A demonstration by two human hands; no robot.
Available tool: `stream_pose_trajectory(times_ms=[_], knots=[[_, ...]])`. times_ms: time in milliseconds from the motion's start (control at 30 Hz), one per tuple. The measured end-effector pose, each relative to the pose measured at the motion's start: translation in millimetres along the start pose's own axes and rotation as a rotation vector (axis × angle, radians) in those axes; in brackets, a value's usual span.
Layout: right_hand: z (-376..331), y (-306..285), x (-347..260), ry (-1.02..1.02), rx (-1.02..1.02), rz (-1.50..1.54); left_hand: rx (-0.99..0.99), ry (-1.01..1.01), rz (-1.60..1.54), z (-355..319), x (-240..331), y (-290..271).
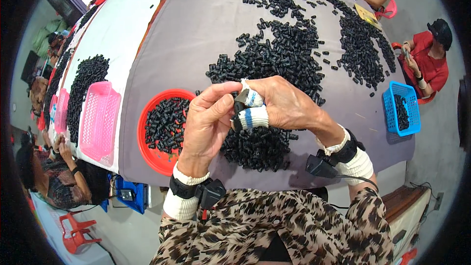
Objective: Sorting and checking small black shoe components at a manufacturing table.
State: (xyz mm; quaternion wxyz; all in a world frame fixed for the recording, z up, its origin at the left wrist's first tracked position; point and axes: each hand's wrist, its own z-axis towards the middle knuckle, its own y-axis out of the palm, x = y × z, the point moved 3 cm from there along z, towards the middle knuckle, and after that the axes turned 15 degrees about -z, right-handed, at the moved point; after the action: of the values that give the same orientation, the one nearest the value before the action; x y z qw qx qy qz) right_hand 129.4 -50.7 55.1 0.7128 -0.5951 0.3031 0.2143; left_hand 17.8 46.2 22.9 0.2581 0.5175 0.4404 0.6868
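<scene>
Black plastic everywhere, and right at centre both hands meet over it. The left hand (208,120) has its grip pinched nearly closed, thumb and forefinger tips drawn together on a small black plastic piece (241,97). The right hand (284,105) comes in from the other side, its grip closed too, fingertips wrapped in white cloth tape with a blue band (251,117), pressing on that same piece. So the piece sits between the two hands, held just above the near heap of black parts (257,147).

The piece itself is small, dark and angular; its exact shape is too small to tell.

Both wrists carry white cuffs and black straps with a little black box, and a cable runs off the right one. A leopard-print sleeve fills the lower edge.

On the grey cloth of the surface (196,29), a red round tray (158,154) lies just left of the left hand, loaded with more black parts. Further left, a pink plastic basket (99,120) rests on a white cloth beside another dark heap (86,86). A larger spread of parts (284,51) stretches away behind the hands. At the far right edge of the surface sits a blue plastic basket (402,108) with a few parts inside. A yellow flat card (368,15) lies near the upper right corner. Other people sit round the surface; one in a red top (429,64) is at the right.
</scene>
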Motion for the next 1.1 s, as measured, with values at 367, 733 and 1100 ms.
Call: stream_pose_trajectory(times_ms=[367, 733, 1100], knots=[[-5, -3, 0, 0.007, 0.134, 0.02, -0.008, 0.009, -0.028, 0, -2, 3], [-20, -8, -2, 0.012, 0.295, 0.11, 0.017, 0.008, -0.01, 4, -4, 3], [-21, -3, 2, 0.008, 0.312, 0.11, 0.049, 0.05, 0.037, 2, -9, 8]])
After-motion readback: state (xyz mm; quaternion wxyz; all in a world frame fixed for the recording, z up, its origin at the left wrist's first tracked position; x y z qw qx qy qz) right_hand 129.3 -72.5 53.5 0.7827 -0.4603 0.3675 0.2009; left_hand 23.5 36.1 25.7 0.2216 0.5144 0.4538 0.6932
